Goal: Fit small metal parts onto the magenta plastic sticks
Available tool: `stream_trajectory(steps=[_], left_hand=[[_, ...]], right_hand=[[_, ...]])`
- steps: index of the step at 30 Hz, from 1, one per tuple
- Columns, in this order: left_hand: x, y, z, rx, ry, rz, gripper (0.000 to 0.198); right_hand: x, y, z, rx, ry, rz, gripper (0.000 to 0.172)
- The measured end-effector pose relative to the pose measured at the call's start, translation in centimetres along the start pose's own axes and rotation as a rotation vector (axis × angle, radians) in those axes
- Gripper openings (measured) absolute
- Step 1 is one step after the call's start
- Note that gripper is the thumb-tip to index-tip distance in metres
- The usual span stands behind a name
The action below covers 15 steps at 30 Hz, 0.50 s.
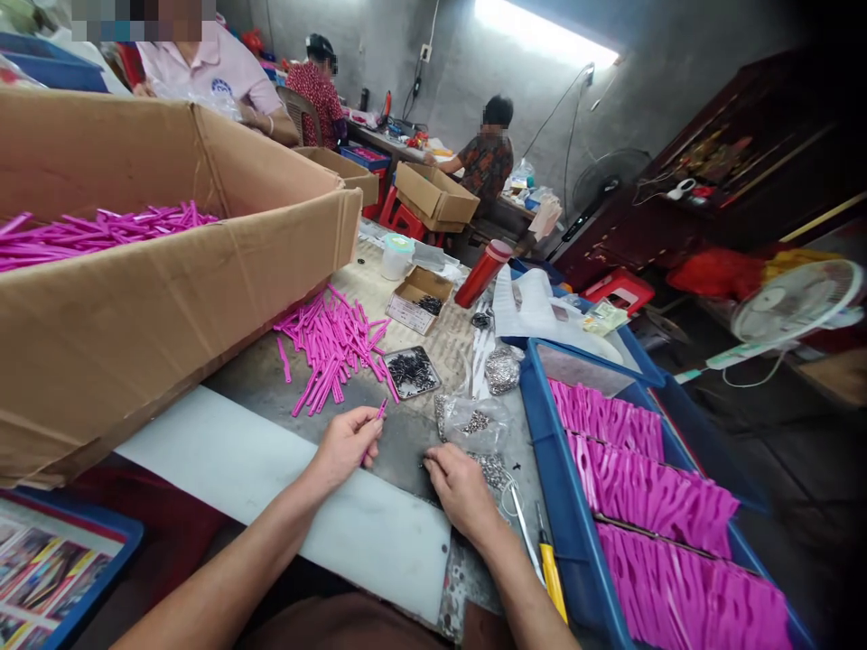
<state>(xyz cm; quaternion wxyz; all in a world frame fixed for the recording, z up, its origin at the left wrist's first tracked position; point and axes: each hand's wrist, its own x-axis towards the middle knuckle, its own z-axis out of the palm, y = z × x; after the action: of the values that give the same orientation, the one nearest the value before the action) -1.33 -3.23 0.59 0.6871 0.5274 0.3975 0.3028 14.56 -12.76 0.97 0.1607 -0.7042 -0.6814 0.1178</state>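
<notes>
My left hand [349, 442] pinches a thin pink strip [382, 409] whose tip sticks up past the fingertips. To its right, my right hand [459, 486] is closed at the fingertips near the table surface; a small dark bit may be between them, too small to name. A loose pile of pink strips [331, 343] lies beyond the left hand. Between the pile and some plastic bags is a small tray of black parts [412, 372]. A clear bag of small metal parts [478, 420] lies just beyond the right hand, with more metal pieces [491, 469] beside it.
A large cardboard box [169, 298] of pink strips stands left. At right, a blue crate [565, 533] holds rows of pink pieces. A yellow-handled tool [552, 578], red flask [484, 273], small carton [410, 311] and lidded cup [396, 260] surround the workspace. Several people sit behind.
</notes>
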Motion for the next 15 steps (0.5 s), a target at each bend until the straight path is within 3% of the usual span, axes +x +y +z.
stream_trajectory(steps=[4, 15], left_hand=[[0.08, -0.26, -0.08, 0.005, -0.003, -0.007, 0.019], [-0.09, 0.05, 0.0, 0.026, -0.007, -0.001, 0.02]], right_hand=[[0.11, 0.05, -0.85, 0.025, -0.013, 0.042, 0.016], [0.57, -0.72, -0.32, -0.142, -0.199, 0.065, 0.017]])
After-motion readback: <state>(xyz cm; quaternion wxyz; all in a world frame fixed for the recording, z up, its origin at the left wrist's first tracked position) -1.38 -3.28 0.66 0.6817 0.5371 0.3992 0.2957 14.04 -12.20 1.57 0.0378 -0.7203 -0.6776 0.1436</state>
